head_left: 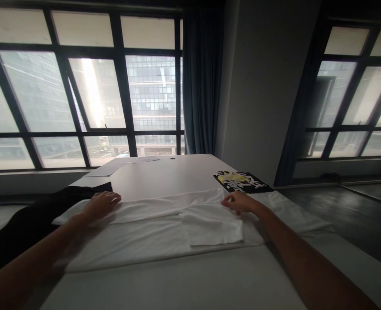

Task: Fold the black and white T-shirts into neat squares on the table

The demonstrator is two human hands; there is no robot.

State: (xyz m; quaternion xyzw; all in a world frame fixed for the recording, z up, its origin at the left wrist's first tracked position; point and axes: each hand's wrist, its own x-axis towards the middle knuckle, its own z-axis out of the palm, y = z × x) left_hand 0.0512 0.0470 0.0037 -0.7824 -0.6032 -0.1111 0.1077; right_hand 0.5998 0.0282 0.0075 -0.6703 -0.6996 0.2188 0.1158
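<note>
A white T-shirt (139,239) lies spread across the table, its far side folded over toward me and a sleeve laid flat on top at the right. My left hand (102,204) rests on the shirt's left part, palm down with fingers stretched out, slightly blurred. At the far right edge of the shirt, my right hand (240,202) has its thumb and fingers closed on the fabric by the sleeve fold. The fingertips of that hand are partly hidden in the cloth.
The white table (177,176) stretches toward the windows. Black cloth (32,215) hangs over its left edge. A black printed garment (242,181) and more white cloth (290,211) lie at the right. Paper sheets (106,168) sit at the far left.
</note>
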